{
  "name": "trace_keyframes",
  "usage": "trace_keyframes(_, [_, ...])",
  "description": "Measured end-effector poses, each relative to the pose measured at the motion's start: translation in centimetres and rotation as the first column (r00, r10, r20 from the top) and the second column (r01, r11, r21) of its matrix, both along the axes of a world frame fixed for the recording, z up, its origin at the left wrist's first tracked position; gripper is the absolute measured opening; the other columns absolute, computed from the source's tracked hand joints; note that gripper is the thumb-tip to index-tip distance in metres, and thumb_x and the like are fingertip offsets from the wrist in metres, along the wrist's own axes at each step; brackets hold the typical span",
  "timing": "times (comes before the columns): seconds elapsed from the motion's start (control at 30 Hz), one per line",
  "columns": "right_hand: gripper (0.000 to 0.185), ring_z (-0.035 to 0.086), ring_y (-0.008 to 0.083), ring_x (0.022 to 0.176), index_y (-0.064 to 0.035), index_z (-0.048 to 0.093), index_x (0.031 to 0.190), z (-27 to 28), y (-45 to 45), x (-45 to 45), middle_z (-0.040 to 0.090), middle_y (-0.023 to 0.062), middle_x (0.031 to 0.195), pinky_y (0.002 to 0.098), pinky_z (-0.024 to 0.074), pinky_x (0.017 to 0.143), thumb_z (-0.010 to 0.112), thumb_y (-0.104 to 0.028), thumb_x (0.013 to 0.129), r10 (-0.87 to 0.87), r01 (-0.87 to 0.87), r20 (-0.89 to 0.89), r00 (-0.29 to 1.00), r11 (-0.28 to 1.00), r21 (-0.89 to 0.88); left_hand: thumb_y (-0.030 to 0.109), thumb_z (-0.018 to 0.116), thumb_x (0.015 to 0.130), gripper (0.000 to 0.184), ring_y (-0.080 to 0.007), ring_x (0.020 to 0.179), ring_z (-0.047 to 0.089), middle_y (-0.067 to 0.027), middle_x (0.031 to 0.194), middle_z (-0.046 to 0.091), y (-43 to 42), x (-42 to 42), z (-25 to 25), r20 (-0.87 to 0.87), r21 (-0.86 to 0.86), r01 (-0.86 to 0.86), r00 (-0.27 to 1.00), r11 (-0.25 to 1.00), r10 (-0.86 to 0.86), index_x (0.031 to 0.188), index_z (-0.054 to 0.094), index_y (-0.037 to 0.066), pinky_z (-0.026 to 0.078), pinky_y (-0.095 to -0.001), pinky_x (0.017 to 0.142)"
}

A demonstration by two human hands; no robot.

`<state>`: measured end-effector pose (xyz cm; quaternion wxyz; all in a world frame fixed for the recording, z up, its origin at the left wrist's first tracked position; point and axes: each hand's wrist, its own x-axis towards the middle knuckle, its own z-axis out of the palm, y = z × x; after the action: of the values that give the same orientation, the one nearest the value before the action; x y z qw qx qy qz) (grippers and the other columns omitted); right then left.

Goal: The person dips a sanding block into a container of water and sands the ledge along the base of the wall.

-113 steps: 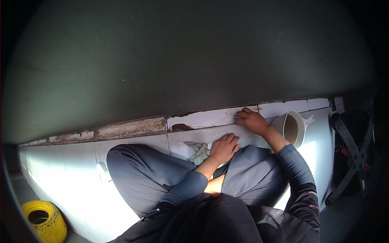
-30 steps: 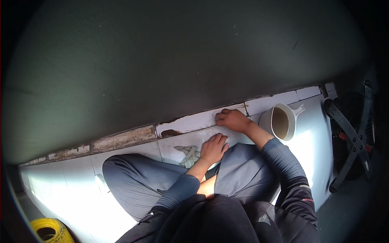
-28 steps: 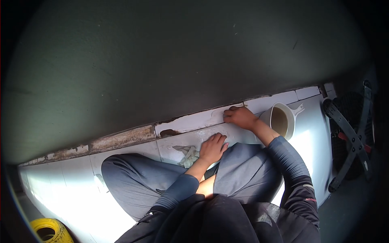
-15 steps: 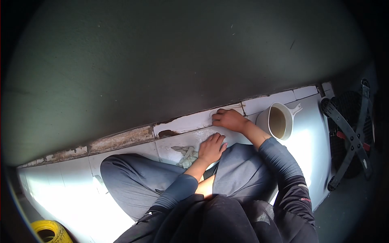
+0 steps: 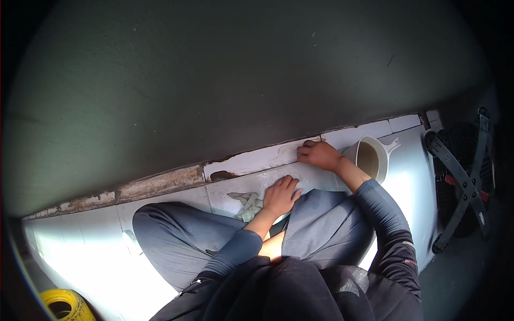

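Observation:
My right hand (image 5: 320, 155) presses its bent fingers against the white skirting tile (image 5: 257, 159) at the foot of the wall; whatever is under the fingertips is too small to make out. Wet streaks show on that tile, beside a brown bare patch near its left end. My left hand (image 5: 281, 196) rests on the white tiled surface (image 5: 225, 188) by my legs, fingers apart and holding nothing. A crumpled pale cloth (image 5: 249, 207) lies just left of it. To the right of my right hand stands a white dipper (image 5: 381, 160) with cloudy liquid inside.
The dark green wall (image 5: 214, 80) rises beyond the skirting. Farther left, the skirting has a rough, bare brown stretch (image 5: 160, 182). A yellow round object (image 5: 77, 306) with a hole is at the lower left. Black crossed straps (image 5: 466, 187) are at the right edge.
My right hand has slid back and forth along the skirting tile and is now farther right than half a second ago. My left hand and the cloth have hardly moved.

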<state>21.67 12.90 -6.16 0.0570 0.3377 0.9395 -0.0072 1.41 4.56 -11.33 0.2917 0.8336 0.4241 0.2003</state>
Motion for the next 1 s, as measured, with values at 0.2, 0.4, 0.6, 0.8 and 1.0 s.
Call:
trace_keyframes(0.2, [0.014, 0.058, 0.0197, 0.089, -0.016, 0.06, 0.086, -0.2, 0.2, -2.8, 0.055, -0.0016, 0.094, 0.0299, 0.0547, 0.061, 0.054, -0.014, 0.074, 0.022, -0.023, -0.109, 0.994, 1.0, -0.011, 0.034, 0.053, 0.087, 0.029, -0.0244, 0.095, 0.057, -0.005, 0.101, 0.055, 0.1, -0.1, -0.1, -0.015, 0.007, 0.002, 1.0, 1.0, -0.002, 0.104, 0.057, 0.012, 0.049, -0.0385, 0.074])
trace_keyframes(0.4, [0.017, 0.059, 0.021, 0.089, -0.0186, 0.062, 0.089, 0.3, 0.5, 1.3, 0.056, -0.0001, 0.099, 0.0319, 0.0541, 0.064, 0.054, -0.014, 0.075, -0.058, 0.06, 0.031, 0.998, 0.997, -0.049, 0.034, 0.053, 0.087, 0.028, -0.0245, 0.094, 0.057, -0.0052, 0.1, 0.055, 0.0, -0.1, -0.1, 0.007, -0.002, -0.009, 1.0, 1.0, 0.009, 0.104, 0.057, 0.012, 0.049, -0.038, 0.074])
trace_keyframes(0.6, [0.016, 0.059, 0.0211, 0.09, -0.017, 0.061, 0.088, -0.2, 0.4, -0.8, 0.055, 0.0006, 0.098, 0.0318, 0.0546, 0.063, 0.054, -0.014, 0.074, 0.018, -0.019, -0.016, 1.0, 0.999, -0.047, 0.035, 0.053, 0.086, 0.03, -0.0242, 0.093, 0.057, -0.0054, 0.099, 0.055, 0.0, 0.0, 0.0, 0.019, 0.012, -0.004, 1.0, 1.0, 0.004, 0.104, 0.058, 0.011, 0.049, -0.0376, 0.074])
trace_keyframes(0.8, [0.012, 0.058, 0.0208, 0.086, -0.0153, 0.061, 0.083, -0.8, 0.5, -6.5, 0.055, -0.0002, 0.091, 0.0312, 0.054, 0.062, 0.055, -0.013, 0.073, 0.007, -0.016, -0.165, 0.986, 0.998, -0.054, 0.035, 0.053, 0.086, 0.03, -0.0239, 0.093, 0.057, -0.0053, 0.099, 0.055, 0.1, -0.1, -0.6, -0.018, 0.041, -0.003, 1.0, 0.999, 0.004, 0.103, 0.057, 0.011, 0.049, -0.0373, 0.073])
trace_keyframes(1.0, [0.014, 0.059, 0.0208, 0.088, -0.0167, 0.063, 0.085, 0.5, 0.4, 0.6, 0.055, 0.0001, 0.094, 0.0313, 0.0541, 0.064, 0.054, -0.014, 0.074, -0.076, 0.077, 0.017, 0.997, 0.995, -0.058, 0.034, 0.054, 0.086, 0.029, -0.0242, 0.094, 0.057, -0.0048, 0.099, 0.055, 0.1, -0.1, -0.4, 0.031, 0.023, -0.015, 0.999, 1.0, 0.014, 0.104, 0.057, 0.012, 0.049, -0.0378, 0.073])
